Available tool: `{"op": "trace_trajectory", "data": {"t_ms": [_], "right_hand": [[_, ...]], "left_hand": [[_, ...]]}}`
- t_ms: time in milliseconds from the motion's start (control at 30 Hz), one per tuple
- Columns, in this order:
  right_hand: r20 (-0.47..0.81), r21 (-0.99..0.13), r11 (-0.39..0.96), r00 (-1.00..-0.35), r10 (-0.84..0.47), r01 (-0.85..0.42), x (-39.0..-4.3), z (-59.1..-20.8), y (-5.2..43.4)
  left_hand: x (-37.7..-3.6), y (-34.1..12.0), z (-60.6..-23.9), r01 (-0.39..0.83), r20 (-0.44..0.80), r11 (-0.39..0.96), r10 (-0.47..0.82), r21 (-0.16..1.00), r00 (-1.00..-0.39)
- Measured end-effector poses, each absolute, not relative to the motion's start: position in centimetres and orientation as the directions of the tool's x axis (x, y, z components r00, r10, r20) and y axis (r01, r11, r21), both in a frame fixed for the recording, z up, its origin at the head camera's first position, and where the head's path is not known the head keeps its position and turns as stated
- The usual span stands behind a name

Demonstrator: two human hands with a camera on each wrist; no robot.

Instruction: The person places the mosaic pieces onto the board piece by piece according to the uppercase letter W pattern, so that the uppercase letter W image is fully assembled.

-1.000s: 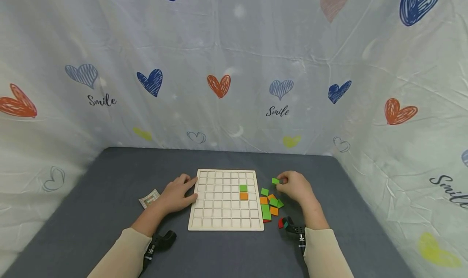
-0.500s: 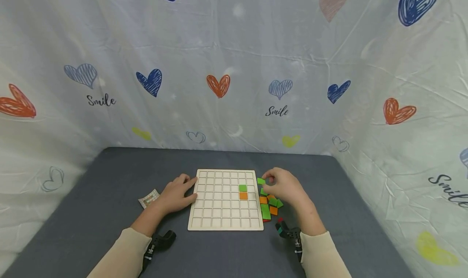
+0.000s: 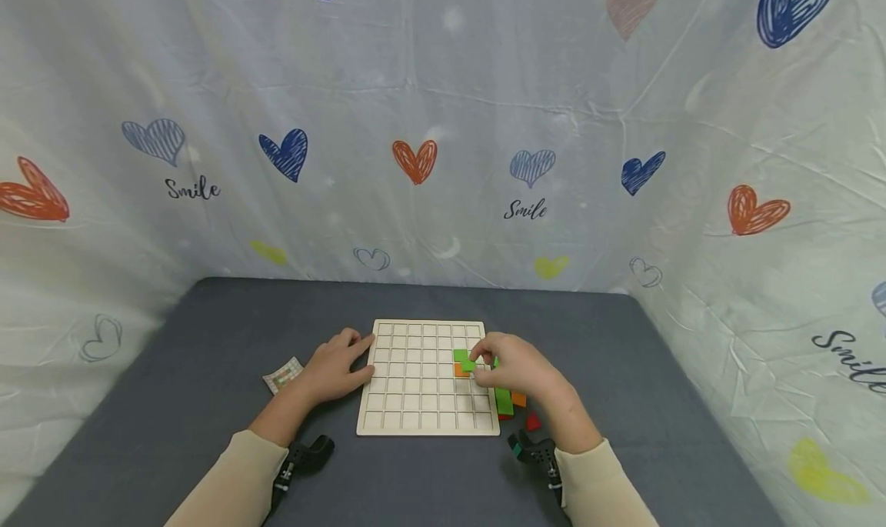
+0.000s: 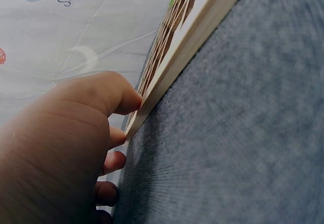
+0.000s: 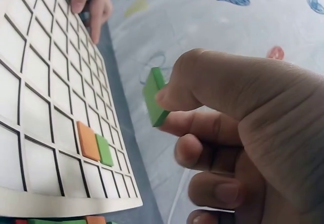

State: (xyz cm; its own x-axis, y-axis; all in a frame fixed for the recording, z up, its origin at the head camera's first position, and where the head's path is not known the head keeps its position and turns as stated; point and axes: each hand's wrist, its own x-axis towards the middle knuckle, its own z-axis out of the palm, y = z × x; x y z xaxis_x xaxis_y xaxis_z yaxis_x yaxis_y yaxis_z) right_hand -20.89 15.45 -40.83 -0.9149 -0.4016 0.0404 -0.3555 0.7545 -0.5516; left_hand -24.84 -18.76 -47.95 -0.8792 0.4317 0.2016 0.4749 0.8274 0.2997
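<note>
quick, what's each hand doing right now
Left hand: open, fingers resting against the left edge of the grid board.
Right hand: pinching a green tile above the board.

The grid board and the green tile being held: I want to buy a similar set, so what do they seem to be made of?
The grid board looks like pale unfinished wood or plywood: matt cream face, thick plain edge, dark cut lines between cells. The green tile, pinched by the right hand, looks like painted wood or possibly plastic: flat, stiff, evenly coloured, matt.
</note>
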Motion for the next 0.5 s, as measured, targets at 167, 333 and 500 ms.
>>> {"op": "trace_trajectory", "data": {"t_ms": [167, 333, 500], "right_hand": [[-0.045, -0.563, 0.739, -0.880, -0.473, -0.369, -21.1, -41.6, 15.0], [-0.097, -0.544, 0.747, -0.856, -0.508, -0.382, -21.3, -42.3, 14.5], [-0.109, -0.512, 0.760, -0.848, -0.519, -0.400, -21.4, -42.9, 14.1]], "left_hand": [[-24.8, -18.8, -47.9, 0.471, 0.199, 0.829, 0.428, 0.302, -0.882], [-24.8, -18.8, -47.9, 0.468, 0.194, 0.829, 0.427, 0.305, -0.883], [-24.8, -18.8, -47.9, 0.468, 0.189, 0.831, 0.429, 0.301, -0.883]]}}
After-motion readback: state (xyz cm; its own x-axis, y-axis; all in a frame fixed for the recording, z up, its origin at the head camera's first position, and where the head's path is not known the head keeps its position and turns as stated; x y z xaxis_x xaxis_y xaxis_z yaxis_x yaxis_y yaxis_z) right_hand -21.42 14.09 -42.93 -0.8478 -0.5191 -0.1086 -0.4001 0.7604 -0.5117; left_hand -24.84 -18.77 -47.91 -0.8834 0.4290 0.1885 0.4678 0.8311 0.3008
